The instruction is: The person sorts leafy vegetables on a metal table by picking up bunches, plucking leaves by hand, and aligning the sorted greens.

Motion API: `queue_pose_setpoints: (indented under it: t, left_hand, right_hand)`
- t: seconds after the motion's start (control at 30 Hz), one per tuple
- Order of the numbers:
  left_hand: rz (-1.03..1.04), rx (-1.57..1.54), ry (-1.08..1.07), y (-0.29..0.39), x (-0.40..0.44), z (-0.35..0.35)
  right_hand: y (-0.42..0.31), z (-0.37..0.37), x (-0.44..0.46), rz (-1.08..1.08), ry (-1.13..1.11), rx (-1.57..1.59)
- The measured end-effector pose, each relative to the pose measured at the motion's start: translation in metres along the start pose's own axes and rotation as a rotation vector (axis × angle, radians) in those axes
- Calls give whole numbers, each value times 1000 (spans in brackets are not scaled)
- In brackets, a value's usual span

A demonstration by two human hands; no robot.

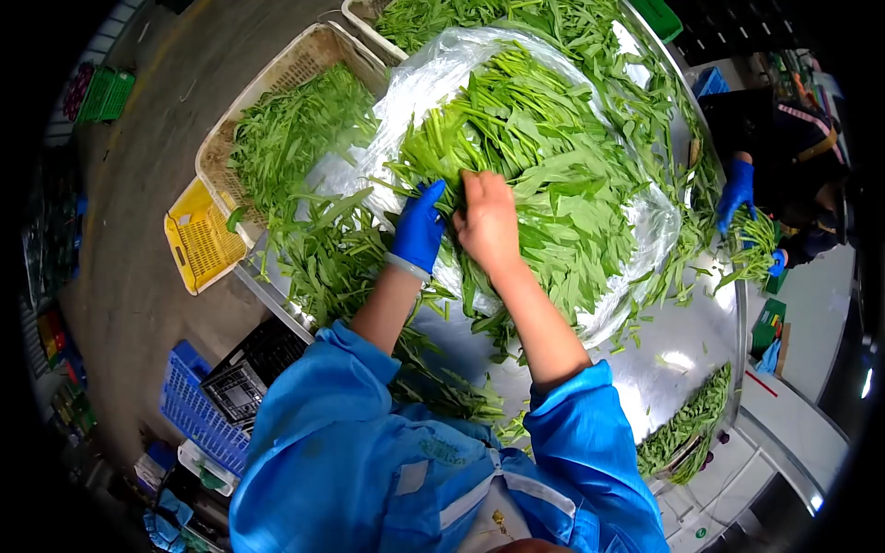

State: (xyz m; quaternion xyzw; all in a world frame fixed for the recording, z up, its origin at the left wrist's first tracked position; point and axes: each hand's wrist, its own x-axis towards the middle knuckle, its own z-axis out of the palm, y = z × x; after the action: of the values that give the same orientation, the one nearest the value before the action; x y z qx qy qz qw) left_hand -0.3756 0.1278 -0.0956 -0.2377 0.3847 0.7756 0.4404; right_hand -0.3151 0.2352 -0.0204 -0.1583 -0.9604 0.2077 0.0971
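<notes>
A large heap of water spinach (572, 184), long green stems with narrow leaves, lies in a clear plastic bag (419, 88) whose mouth is spread wide on the metal table. My left hand (419, 229), in a blue glove, closes on stems at the heap's near left edge. Just right of it, my bare right hand (489, 221) has its fingers curled down into the stems, with the fingertips partly hidden. The two hands almost touch. More loose water spinach (336, 253) lies left of my left hand, outside the bag.
A dirty white crate (217, 152) of greens stands at the left, beside a yellow crate (198, 235). Blue (189, 405) and black crates (249, 373) are at lower left. Across the metal table (682, 341), a co-worker's blue-gloved hand (736, 192) is by a bunch of greens.
</notes>
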Motion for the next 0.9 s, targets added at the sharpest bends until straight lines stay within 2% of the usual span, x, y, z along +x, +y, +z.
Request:
queue_pose_setpoints:
  t: [0.07, 0.17, 0.2, 0.27, 0.3, 0.4, 0.47, 0.5, 0.53, 0.6, 0.7, 0.8, 0.83, 0.9]
  left_hand:
    - [-22, -16, -115, 4, 3, -2]
    - [5, 86, -42, 6, -3, 11]
    - [10, 132, -8, 7, -6, 16]
    - [38, 165, -14, 9, -6, 22]
    - [56, 164, -42, 8, -6, 22]
    - [73, 100, -155, 14, -21, 28]
    - [50, 7, -226, 11, -29, 10]
    - [20, -48, -230, 0, -17, -16]
    - [130, -7, -200, 2, -34, -11]
    - [141, -42, -187, -5, -40, -32]
    - [-62, -139, -313, 1, -36, -44]
    - [96, 23, -365, 10, -61, -24]
    - [164, 154, -376, 15, -67, -23]
    - [215, 239, -366, 23, -84, -17]
  right_hand:
    - [-6, -5, -4, 6, -34, -20]
    - [-6, -29, 5, 36, -18, -123]
    - [3, -31, 9, -40, 47, -131]
    - [19, -19, 14, 41, 58, 38]
    - [24, -14, 15, 145, -40, 240]
    - [3, -20, 2, 87, -142, 178]
    - [-26, -27, -18, -75, -110, 222]
    - [-38, -24, -33, -86, -69, 201]
    - [-49, -31, -43, -91, -78, 178]
    - [-56, -44, -53, -79, -153, 236]
    - [-52, -62, -47, -21, -14, 332]
    - [-50, -55, -48, 76, -10, 336]
    - [-48, -41, -59, 104, -125, 384]
    - [-59, -35, -78, 74, -107, 315]
